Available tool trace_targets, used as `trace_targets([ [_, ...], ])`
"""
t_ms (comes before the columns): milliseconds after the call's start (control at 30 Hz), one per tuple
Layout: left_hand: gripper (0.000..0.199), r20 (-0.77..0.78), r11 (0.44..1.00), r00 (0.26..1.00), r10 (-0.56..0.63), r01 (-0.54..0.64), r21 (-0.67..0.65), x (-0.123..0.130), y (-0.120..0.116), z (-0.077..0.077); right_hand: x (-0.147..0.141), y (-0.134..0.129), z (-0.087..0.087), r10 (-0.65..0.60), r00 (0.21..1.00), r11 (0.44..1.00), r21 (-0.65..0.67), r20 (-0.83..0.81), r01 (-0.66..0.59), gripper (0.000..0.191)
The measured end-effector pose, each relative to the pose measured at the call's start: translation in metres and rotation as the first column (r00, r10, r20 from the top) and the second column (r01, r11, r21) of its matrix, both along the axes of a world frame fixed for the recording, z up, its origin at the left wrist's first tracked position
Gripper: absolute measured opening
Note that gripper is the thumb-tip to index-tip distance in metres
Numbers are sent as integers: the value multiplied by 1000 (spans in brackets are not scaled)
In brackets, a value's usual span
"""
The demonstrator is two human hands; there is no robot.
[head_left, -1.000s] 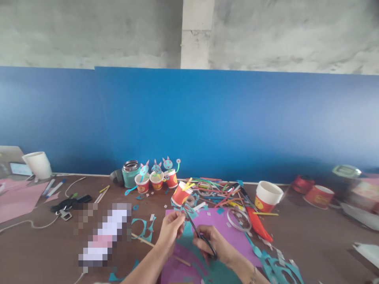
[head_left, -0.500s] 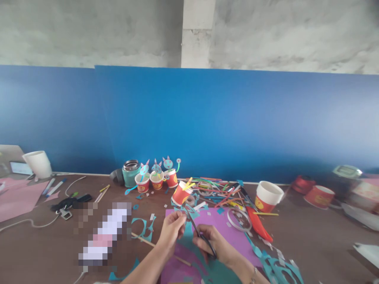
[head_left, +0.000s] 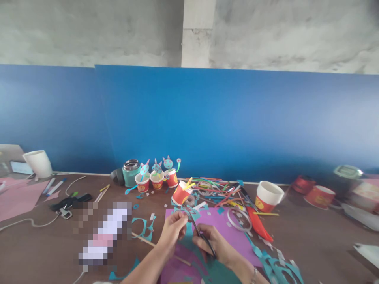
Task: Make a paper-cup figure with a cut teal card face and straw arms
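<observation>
My right hand (head_left: 210, 240) is closed round the handles of dark scissors (head_left: 194, 223), whose blades point up and away from me. Just left of the blades, my left hand (head_left: 174, 227) is closed in a pinch; what sits between its fingertips is too small to make out. Both hands are above a purple sheet (head_left: 233, 240) with teal paper (head_left: 225, 272) lying on it. A thin wooden stick (head_left: 143, 239) runs beneath my left forearm. Beyond the blades a red and white paper cup (head_left: 181, 194) leans over with yellow strips in it.
Three decorated cups (head_left: 142, 184) stand by a teal flask (head_left: 131, 173). Coloured sticks (head_left: 219, 189) lie heaped at the back. To the right are a paper cup (head_left: 268, 195), a tape roll (head_left: 239, 219), a red pointed object (head_left: 259, 225) and teal offcuts (head_left: 281, 268).
Both hands stay in nearly the same place. The scissor blades look slightly closer together beside my left fingertips. The objects on the table have not moved.
</observation>
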State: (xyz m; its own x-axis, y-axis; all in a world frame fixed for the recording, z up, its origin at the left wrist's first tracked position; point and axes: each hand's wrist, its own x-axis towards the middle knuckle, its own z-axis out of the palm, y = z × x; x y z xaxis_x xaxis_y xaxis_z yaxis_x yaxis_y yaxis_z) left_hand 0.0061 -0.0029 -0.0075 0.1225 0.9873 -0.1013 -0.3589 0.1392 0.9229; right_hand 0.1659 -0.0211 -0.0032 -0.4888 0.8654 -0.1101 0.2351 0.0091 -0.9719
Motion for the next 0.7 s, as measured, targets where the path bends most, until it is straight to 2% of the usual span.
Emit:
trace_targets([
  [700, 38, 13, 999, 999, -41, 41, 19, -2, 0, 0, 3, 5, -11, -10, 1000, 1000, 22, 15, 9, 26],
])
